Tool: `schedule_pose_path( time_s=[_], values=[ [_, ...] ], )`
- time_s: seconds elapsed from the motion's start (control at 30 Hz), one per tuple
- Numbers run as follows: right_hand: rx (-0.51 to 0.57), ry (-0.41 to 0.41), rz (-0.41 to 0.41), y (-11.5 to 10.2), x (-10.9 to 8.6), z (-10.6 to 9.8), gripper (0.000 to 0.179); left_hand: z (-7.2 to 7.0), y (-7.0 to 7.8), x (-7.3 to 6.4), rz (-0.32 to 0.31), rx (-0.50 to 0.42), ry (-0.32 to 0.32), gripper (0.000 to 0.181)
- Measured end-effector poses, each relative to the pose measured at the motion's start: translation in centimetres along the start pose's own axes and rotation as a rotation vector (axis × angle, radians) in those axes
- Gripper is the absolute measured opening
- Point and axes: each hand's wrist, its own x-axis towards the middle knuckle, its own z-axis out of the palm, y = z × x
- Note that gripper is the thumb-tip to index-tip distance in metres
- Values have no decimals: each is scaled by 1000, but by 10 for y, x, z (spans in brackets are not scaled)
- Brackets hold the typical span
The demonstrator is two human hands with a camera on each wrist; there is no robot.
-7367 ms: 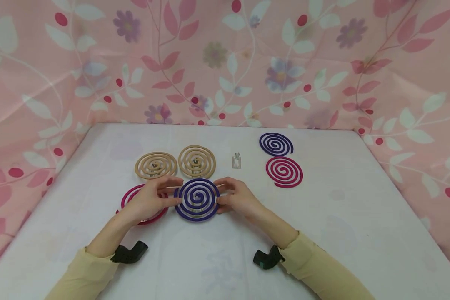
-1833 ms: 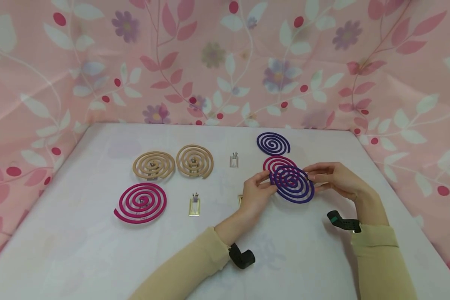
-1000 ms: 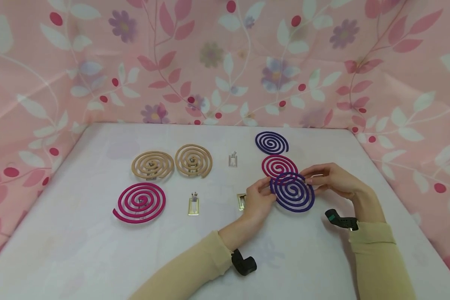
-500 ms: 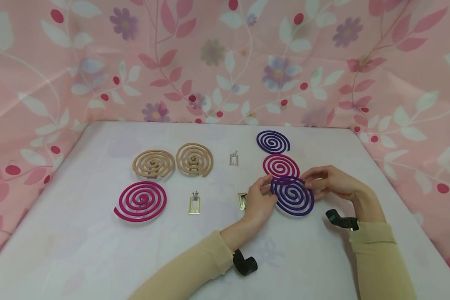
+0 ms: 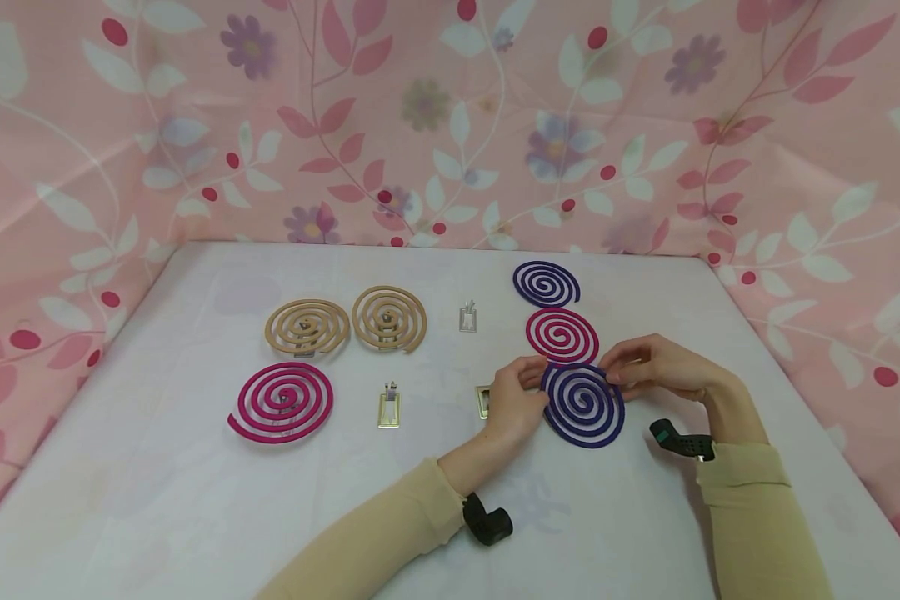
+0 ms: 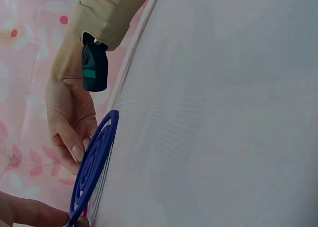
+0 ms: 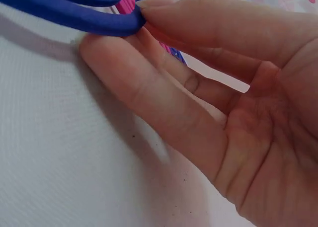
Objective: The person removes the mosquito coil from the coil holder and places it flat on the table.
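Observation:
A dark blue mosquito coil (image 5: 582, 405) is held between both hands at the right of the table, its far edge right by a magenta mosquito coil (image 5: 562, 336). My left hand (image 5: 516, 402) pinches its left rim. On the opposite side, my right hand (image 5: 656, 367) pinches the rim. The right wrist view shows the thumb above the blue coil (image 7: 99, 26) and a finger under it. Seen low from the left wrist, the coil (image 6: 94, 162) tilts close over the white surface. Part of a small gold stand (image 5: 483, 402) shows beside my left hand.
Another blue coil (image 5: 546, 283) lies behind the magenta one. At left, two tan coils (image 5: 307, 327) and a magenta coil (image 5: 281, 403) sit on small metal stands. A bare gold stand (image 5: 389, 408) and a silver stand (image 5: 468, 317) stand mid-table. A floral curtain (image 5: 420, 125) hangs behind.
The blue coil has gone from the gold stand at centre-left to the right side, both hands carrying it. Lately it has come nearer and lower, off its overlap with the magenta coil.

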Motion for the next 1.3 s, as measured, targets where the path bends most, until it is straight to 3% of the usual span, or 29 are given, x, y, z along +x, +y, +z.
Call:
schedule_pose_path(
  time_s=[0.3,0.5,0.67,1.3],
  values=[
    [-84,13,-16,0,3,-2,28,0,-1,1,-8,28,-7,47],
    [-81,11,-8,-3,4,0,28,1,1,1,-31,42,-6,44],
    [-75,7,6,-6,4,3,29,1,1,1,-15,57,-15,43],
    [-105,68,12,-7,4,5,33,2,4,-1,-54,60,-35,47]
  ],
)
